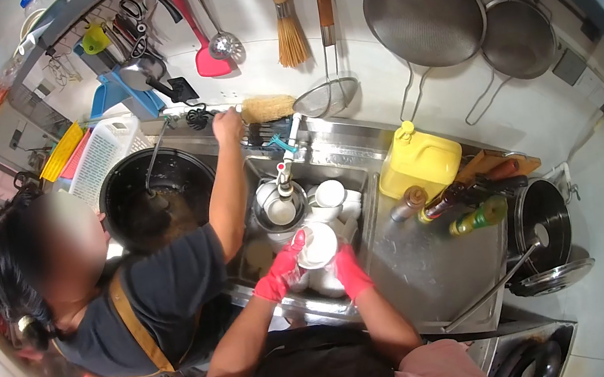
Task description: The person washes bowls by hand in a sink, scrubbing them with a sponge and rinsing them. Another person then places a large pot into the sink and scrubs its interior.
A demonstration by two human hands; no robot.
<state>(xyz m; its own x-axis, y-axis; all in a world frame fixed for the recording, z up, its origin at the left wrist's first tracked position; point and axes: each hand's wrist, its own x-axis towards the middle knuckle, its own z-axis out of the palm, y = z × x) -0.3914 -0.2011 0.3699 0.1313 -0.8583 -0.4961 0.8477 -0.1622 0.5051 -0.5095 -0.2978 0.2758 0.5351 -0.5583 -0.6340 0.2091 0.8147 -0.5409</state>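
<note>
Pink rubber gloves cover both of my hands. My left hand (280, 272) grips the left side of a white bowl (317, 246), thumb at its rim. On the bowl's other side, my right hand (350, 271) is closed against it, its fingertips partly hidden. The bowl is held over a steel sink (376, 218) filled with white dishes. Beyond it, a metal pot (296, 199) with small white bowls inside stands under the tap (283, 179). A white cup (330, 193) lies just right of that pot.
At my left a co-worker (152, 291) reaches one arm toward the wall behind the sink. A large black tub (121, 170) stands beside them. The right counter holds a yellow jug (420, 162), several bottles (480, 215) and a tall pot (542, 229). Strainers (425, 15) hang above.
</note>
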